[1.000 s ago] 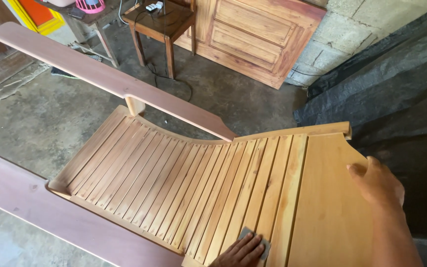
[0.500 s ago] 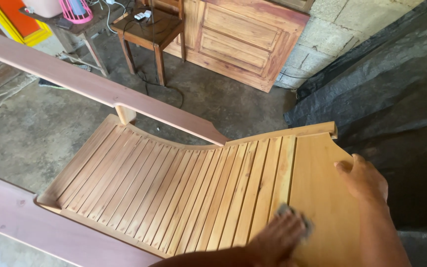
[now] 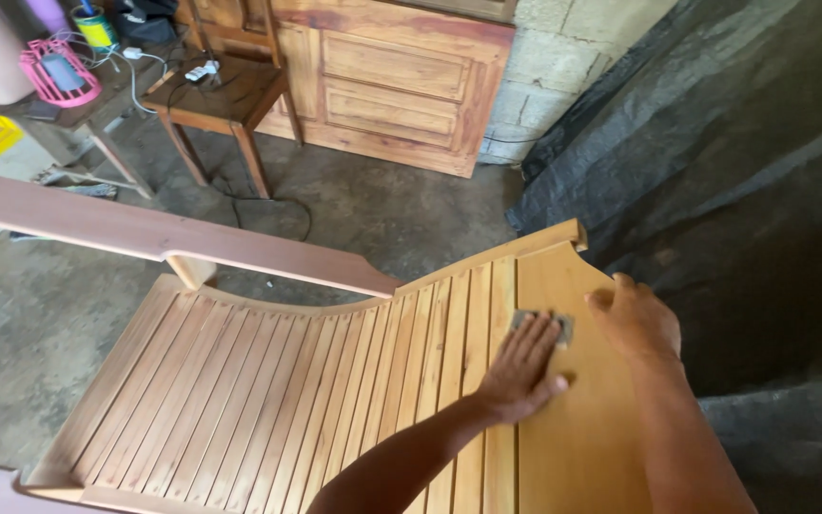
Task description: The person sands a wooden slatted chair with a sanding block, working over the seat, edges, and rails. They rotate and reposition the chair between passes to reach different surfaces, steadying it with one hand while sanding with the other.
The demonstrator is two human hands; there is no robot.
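Below, most of the view is filled by a slatted wooden chair [image 3: 268, 390], laid out with its curved seat slats running toward a wide, smooth back board [image 3: 573, 419] of yellow wood. A long flat armrest [image 3: 145, 233] is seen crossing above the seat, from the left edge toward the middle. To the right, a dark plastic sheet [image 3: 715, 162] is draped beside the chair, and behind it a panelled wooden cabinet [image 3: 392, 81] is set against a block wall. A small wooden table [image 3: 225, 95] with cables on it is placed on the concrete floor [image 3: 11, 314] at the upper left, next to a pink wire object [image 3: 54, 76].

The left hand [image 3: 520, 371] is laid flat on the back board near its upper end, fingers extended and held close together, pressing down on a small grey piece of sandpaper [image 3: 560, 325], of which only the far edge is visible beyond the fingertips. The right hand [image 3: 635, 319] is rested on the right edge of the same board, just beside the sandpaper, with its fingers curled over the edge.
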